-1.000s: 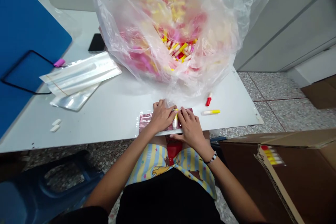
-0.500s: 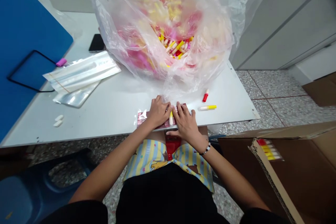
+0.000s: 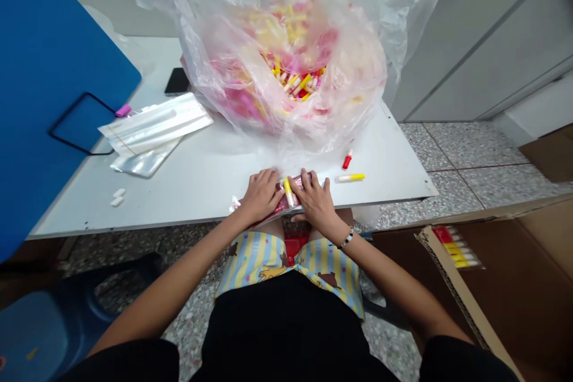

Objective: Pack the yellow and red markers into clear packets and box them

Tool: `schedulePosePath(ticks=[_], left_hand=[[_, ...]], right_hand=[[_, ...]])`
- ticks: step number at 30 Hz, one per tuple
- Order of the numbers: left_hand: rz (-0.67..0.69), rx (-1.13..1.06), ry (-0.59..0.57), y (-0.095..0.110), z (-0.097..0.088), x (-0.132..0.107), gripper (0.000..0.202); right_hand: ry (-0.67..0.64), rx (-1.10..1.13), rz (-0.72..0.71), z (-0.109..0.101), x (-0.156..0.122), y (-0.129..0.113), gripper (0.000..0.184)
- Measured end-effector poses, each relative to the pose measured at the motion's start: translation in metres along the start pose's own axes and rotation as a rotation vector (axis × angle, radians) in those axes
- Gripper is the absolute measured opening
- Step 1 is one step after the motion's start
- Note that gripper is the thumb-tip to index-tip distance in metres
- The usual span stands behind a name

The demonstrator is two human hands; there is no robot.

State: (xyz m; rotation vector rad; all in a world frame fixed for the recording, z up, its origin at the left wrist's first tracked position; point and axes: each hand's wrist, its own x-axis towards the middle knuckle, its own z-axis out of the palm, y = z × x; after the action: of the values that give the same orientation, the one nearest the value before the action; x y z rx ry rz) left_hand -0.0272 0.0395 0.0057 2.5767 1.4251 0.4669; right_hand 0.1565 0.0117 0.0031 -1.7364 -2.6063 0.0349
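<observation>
At the table's front edge, a clear plastic packet with a dark pink printed panel [image 3: 281, 205] lies under both of my hands. A short yellow-and-white marker [image 3: 289, 193] rests on it, tilted, between the hands. My left hand [image 3: 262, 194] grips the packet's left part with bent fingers. My right hand [image 3: 319, 200] holds the right part, its index finger beside the marker and its thumb low at the front edge. To the right lie a red-capped marker [image 3: 347, 159] and another yellow-and-white marker [image 3: 351, 178].
A large clear bag [image 3: 210, 42] full of coloured markers stands behind the hands. Left are flat plastic sleeves [image 3: 156, 125], white pieces [image 3: 118, 197], a black phone [image 3: 177, 81] and a blue panel [image 3: 58, 71]. A cardboard box [image 3: 505, 304] with a marker pack [image 3: 456, 248] stands right.
The packet has tilted, its left end now lower, and the marker on it leans to the left. Both hands remain on the packet. The camera view has shifted slightly.
</observation>
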Motion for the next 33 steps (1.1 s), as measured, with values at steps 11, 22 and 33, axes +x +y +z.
schedulePosePath(ticks=[11, 22, 33], left_hand=[[0.03, 0.149, -0.037, 0.0, -0.003, 0.0, 0.032], [0.003, -0.065, -0.005, -0.007, -0.007, 0.001, 0.035], [-0.031, 0.137, -0.12, 0.027, 0.002, -0.011, 0.059]], right_hand=[[0.147, 0.046, -0.271, 0.003, -0.002, 0.014, 0.101], [0.059, 0.071, -0.306, 0.004, 0.003, 0.021, 0.095], [0.076, 0.09, -0.143, 0.008, -0.006, 0.015, 0.108]])
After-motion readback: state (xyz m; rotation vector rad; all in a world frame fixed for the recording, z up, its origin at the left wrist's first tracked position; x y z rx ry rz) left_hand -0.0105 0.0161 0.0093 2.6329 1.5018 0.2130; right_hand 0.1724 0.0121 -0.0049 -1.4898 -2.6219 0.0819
